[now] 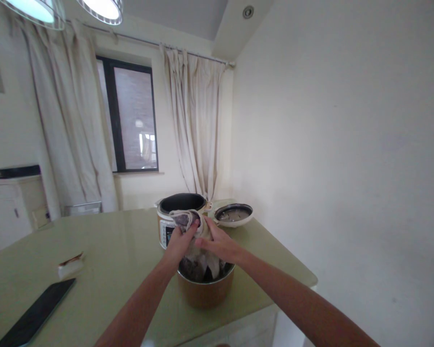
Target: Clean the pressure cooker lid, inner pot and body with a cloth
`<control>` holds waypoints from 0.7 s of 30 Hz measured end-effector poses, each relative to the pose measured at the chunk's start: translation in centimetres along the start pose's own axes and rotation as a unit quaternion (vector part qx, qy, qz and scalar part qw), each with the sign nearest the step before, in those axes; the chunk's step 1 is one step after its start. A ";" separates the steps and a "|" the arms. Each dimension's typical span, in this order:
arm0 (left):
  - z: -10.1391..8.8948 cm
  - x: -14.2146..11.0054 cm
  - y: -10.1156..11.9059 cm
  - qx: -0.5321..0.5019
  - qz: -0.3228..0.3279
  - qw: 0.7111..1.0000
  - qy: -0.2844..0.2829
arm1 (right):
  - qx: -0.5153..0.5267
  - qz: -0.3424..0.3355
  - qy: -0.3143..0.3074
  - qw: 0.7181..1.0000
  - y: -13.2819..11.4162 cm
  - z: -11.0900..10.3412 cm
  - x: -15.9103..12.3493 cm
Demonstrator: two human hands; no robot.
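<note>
Both my hands grip a pale, crumpled cloth (206, 233) with darker grey patches, over a brown pot (206, 295). My left hand (181, 243) is closed on its left side, thumb on top. My right hand (220, 242) is closed round its right side. The cloth's lower end hangs into the pot's dark inside. Just behind stands a white and brown electric cooker (165, 226) with its top off and a black interior showing. Right of the cooker, a round lid (234, 215) lies with its metal inner face up.
The pots stand on a pale green table (119, 250), whose right corner is near a white wall (340, 144). At the left lie a dark flat slab (38, 313) and a small white packet (70, 266). A curtained window (135, 118) is behind.
</note>
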State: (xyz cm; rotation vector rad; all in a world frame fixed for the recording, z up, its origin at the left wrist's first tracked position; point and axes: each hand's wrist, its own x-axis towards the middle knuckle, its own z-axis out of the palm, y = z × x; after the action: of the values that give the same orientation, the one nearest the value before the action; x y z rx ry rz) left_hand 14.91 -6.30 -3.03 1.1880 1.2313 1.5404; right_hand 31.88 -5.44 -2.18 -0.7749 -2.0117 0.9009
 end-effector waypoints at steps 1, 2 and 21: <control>0.2 0.4 0.8 -0.015 -0.030 0.999 -0.023 | -0.026 -0.029 0.003 0.999 -0.2 0.0 -0.1; 0.3 0.6 1.5 -0.032 -0.053 0.996 -0.057 | -0.038 -0.047 0.013 0.998 -0.3 0.0 -0.1; -7.9 -3.3 -3.4 0.201 0.133 0.927 -0.289 | 0.090 0.053 -0.201 0.974 -2.0 -10.3 -6.1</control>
State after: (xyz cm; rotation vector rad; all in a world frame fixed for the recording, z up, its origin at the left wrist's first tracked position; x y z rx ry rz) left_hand 8.06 -10.45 -7.60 1.9755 1.0255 1.0037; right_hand 43.22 -7.89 1.48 -0.6399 -2.2044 1.3727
